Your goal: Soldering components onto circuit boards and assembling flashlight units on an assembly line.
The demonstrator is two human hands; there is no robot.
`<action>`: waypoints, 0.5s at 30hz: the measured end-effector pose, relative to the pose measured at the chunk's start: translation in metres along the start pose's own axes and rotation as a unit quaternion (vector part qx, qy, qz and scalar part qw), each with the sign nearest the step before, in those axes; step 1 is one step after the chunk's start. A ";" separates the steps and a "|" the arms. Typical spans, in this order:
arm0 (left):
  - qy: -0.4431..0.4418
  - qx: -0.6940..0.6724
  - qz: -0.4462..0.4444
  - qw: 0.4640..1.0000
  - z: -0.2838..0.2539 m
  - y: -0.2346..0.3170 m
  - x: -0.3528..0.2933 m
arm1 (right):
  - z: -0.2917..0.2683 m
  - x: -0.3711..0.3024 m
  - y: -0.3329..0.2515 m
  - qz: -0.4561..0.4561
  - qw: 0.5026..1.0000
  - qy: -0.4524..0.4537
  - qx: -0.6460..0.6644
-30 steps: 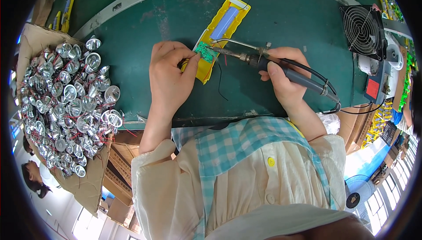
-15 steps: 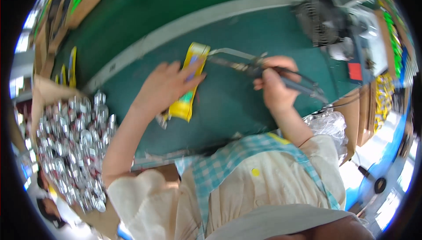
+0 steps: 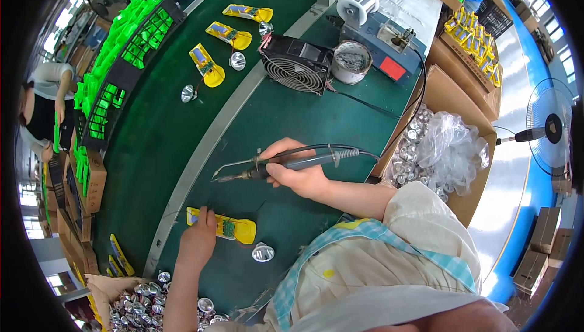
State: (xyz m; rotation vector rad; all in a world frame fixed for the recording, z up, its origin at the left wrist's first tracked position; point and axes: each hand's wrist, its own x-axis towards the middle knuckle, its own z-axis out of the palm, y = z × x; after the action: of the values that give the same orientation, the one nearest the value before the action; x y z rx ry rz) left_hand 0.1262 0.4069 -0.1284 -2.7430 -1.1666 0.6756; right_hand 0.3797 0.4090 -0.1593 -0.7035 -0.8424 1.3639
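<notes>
Beyond the fingertips, a black square desk fan (image 3: 296, 63) stands on the green bench top (image 3: 152, 149), a round grey pot (image 3: 352, 62) touching its right side. Further off lie three yellow plastic torch shells (image 3: 207, 64) with shiny silver reflector cups (image 3: 237, 60) beside them. Left of them runs a black rack of bright green parts (image 3: 121, 58). Right of the knuckles, a brown cardboard box (image 3: 462, 113) holds a clear plastic bag of silver cups (image 3: 447, 146).

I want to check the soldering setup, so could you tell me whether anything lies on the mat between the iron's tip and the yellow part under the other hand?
Nothing visible does. The soldering iron in the right hand is raised above the yellow housing that the left hand touches; only bare green mat lies between. A silver reflector sits off to the side.
</notes>
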 end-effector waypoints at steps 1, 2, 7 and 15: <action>0.005 -0.022 -0.002 1.000 0.004 -0.002 -0.002 | 0.000 0.000 0.001 -0.003 1.000 -0.006 0.004; 0.009 -0.045 -0.005 0.999 0.006 -0.002 -0.002 | -0.001 -0.001 0.002 -0.004 1.000 -0.006 0.003; 0.063 -0.179 -0.122 0.974 0.000 0.010 -0.018 | 0.002 -0.001 0.002 0.019 1.000 -0.001 -0.002; 0.191 -0.258 -0.266 0.909 0.012 0.042 -0.008 | 0.003 0.002 0.003 -0.027 0.999 0.045 -0.003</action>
State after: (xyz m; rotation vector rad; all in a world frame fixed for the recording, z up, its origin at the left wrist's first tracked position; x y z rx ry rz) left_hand 0.1445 0.3702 -0.1465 -2.5087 -2.0725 -0.2628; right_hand 0.3760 0.4114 -0.1602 -0.7369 -0.7893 1.2712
